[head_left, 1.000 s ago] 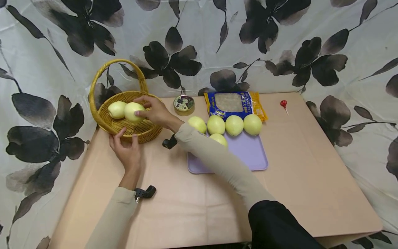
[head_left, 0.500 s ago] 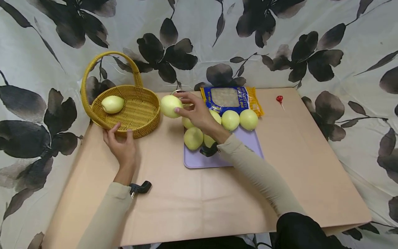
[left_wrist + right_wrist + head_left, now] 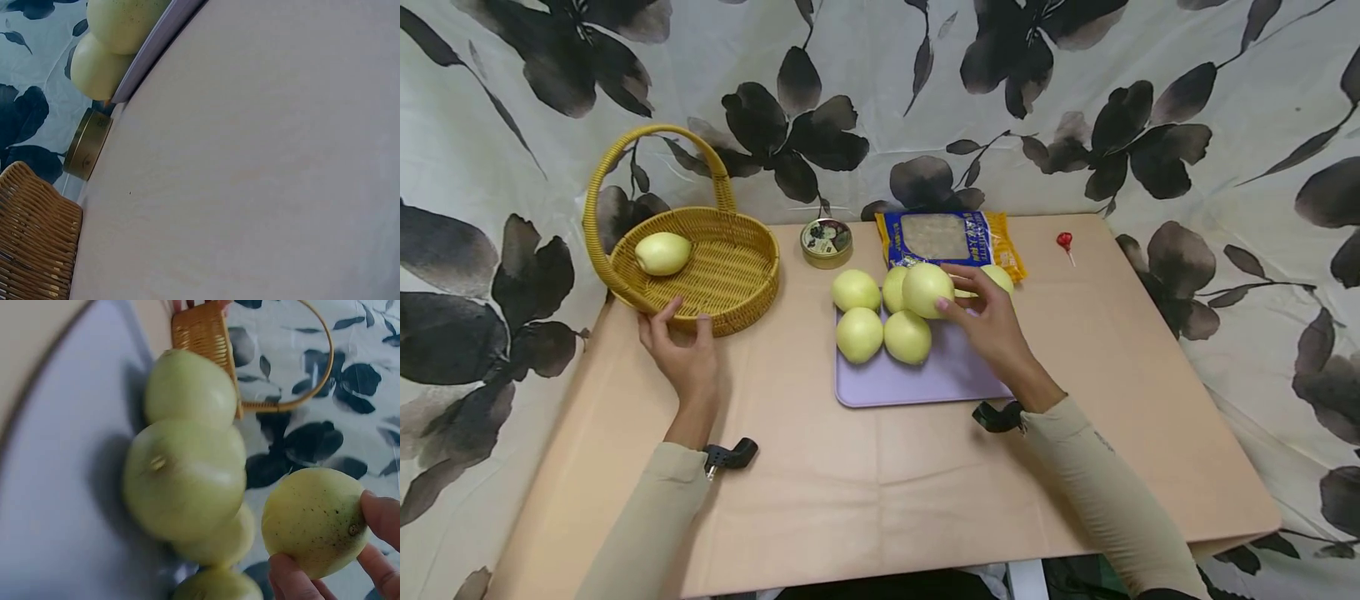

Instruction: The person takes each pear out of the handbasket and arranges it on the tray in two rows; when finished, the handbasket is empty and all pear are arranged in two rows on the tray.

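Note:
My right hand (image 3: 988,321) pinches a pale yellow-green melon (image 3: 927,290) between thumb and fingertips, over the back of the lilac tray (image 3: 925,383). Dark specks show on this melon (image 3: 315,522) in the right wrist view. Several similar melons sit on the tray, among them a front-left melon (image 3: 860,335) and another melon (image 3: 907,337) beside it. On the left, my left hand (image 3: 683,358) holds the front side of a yellow wicker basket (image 3: 730,312), with fingertips at its rim. A single melon (image 3: 662,253) lies inside the basket at its left.
A round tin (image 3: 826,243) stands between basket and tray. Behind the tray lies a blue and yellow packet (image 3: 936,237). A small red-headed item (image 3: 1065,243) rests at the back right. A floral cloth (image 3: 880,100) hangs behind the table.
My right hand has lifted one melon out of the basket and carried it right, over the tray. My left hand stays at the basket's front.

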Available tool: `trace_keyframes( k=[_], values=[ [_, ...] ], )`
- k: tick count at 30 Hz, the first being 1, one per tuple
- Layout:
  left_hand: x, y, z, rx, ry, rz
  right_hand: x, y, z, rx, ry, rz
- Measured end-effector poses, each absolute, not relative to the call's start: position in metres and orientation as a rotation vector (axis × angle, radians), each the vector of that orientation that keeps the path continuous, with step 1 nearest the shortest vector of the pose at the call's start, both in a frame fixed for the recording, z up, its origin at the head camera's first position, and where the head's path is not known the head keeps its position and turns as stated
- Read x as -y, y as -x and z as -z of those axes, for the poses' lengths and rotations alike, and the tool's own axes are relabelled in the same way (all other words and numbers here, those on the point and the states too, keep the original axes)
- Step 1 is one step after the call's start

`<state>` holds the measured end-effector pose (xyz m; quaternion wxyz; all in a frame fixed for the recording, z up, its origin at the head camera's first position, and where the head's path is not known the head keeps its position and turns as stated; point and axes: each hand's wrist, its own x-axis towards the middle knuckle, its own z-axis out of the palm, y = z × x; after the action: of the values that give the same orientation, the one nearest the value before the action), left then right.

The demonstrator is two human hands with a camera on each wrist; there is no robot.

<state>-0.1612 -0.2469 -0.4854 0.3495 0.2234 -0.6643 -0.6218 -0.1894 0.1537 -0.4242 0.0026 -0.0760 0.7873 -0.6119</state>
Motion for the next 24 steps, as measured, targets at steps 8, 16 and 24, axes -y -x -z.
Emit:
trace_keyframes(
  k=[8, 16, 24],
  values=[
    [0.236, 0.152, 0.469, 1.685, -0.554, 1.660, -0.186, 0.165, 0.448, -2.535, 0.123, 1.831],
    [0.235, 0.150, 0.469, 1.698, -0.561, 1.659, -0.196, 0.152, 0.466, -2.552, 0.052, 1.777],
    [0.254, 0.160, 0.494, 1.743, -0.566, 1.639, -0.190, 0.153, 0.479, -2.543, 0.089, 1.780]
  ],
)
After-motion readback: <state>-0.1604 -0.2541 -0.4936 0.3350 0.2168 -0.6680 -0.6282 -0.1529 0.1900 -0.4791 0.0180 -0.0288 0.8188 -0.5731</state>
